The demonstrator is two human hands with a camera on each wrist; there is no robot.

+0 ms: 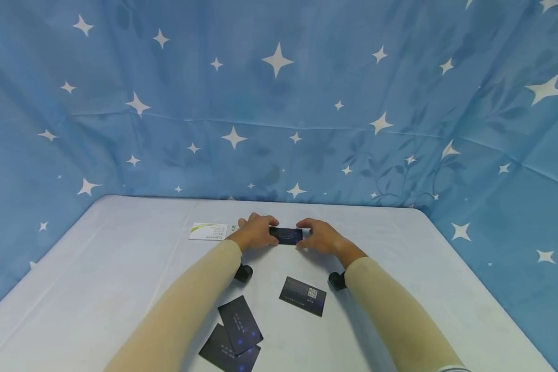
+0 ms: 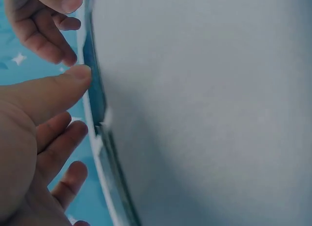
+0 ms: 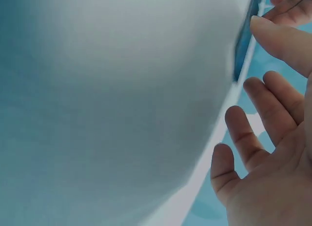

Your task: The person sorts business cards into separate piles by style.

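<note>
A dark business card point(image 1: 285, 236) lies near the far edge of the table with its long side crosswise. My left hand point(image 1: 257, 231) grips its left end, thumb at the near edge and index finger at the far edge. At the opposite end my right hand point(image 1: 322, 237) holds it likewise, with thumb and index finger at the corners. The left wrist view shows the left thumb point(image 2: 78, 77) right at the card's near edge and the other fingers spread beyond. In the right wrist view the right thumb point(image 3: 268, 33) meets the card point(image 3: 242, 55), fingers loosely spread.
Left of the left hand lies a white card point(image 1: 207, 231), with another white card partly hidden behind that hand. Closer in, a dark card with a QR code point(image 1: 302, 296) lies between the forearms. Two dark cards point(image 1: 240, 324) overlap nearer the front. A blue star-patterned curtain point(image 1: 279, 103) hangs behind.
</note>
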